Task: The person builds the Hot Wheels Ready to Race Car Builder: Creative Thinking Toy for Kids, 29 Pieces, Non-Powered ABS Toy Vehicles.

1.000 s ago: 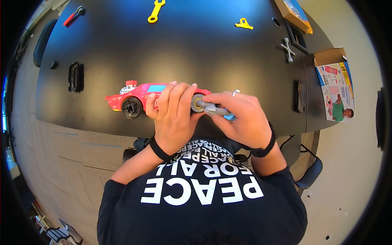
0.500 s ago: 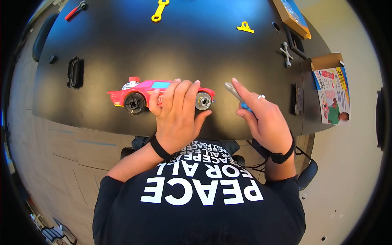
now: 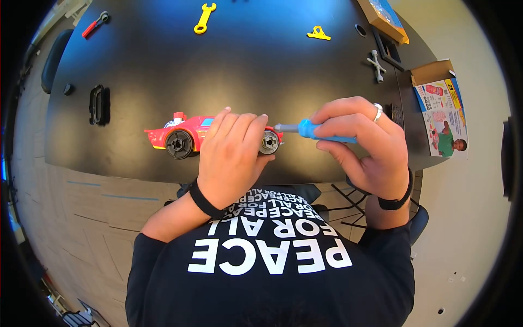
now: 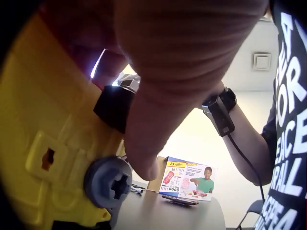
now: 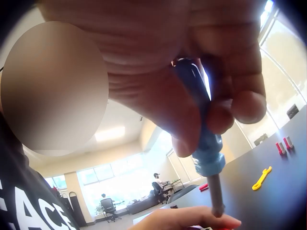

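Note:
A red toy car stands near the table's front edge, with a black rear wheel and a grey-hubbed front wheel. My left hand grips the car over its top, hiding the middle. My right hand pinches a toy screwdriver by its blue handle. Its grey tip points left, overlapping the car's front just above the front wheel in the head view. The left wrist view shows the car's yellow underside and a grey bolt with a cross-shaped socket, close to the left thumb.
On the table lie a yellow wrench, a red-handled tool, a yellow part and a grey cross-shaped wrench. A black part lies at left. An open printed box stands at right.
My right hand drew back from the front wheel, turned the screwdriver, and now has its tip pointing left toward the car's front. The left hand keeps its grip on the car.

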The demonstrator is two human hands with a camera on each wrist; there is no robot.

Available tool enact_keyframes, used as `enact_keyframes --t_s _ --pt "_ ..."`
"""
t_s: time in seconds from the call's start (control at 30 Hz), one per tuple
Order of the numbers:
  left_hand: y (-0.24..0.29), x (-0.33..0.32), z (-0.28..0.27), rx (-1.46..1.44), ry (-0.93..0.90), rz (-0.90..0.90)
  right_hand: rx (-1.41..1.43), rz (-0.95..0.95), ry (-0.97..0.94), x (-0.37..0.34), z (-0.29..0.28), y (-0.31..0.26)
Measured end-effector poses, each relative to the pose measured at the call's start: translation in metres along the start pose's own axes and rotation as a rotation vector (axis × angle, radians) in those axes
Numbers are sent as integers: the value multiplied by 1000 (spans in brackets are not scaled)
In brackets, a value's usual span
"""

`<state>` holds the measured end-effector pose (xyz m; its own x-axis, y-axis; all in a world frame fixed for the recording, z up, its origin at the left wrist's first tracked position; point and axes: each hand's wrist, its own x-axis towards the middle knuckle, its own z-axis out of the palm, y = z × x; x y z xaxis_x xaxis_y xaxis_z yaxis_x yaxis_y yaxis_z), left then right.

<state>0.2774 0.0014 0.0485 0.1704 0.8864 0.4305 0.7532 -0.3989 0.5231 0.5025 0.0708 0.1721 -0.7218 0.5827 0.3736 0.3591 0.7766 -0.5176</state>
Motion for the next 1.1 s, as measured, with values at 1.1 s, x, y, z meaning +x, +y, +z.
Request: enact_keyframes --t_s 1.1 --pt "2 -2 -1 -107 57 73 -325 40 -220 21 18 -17"
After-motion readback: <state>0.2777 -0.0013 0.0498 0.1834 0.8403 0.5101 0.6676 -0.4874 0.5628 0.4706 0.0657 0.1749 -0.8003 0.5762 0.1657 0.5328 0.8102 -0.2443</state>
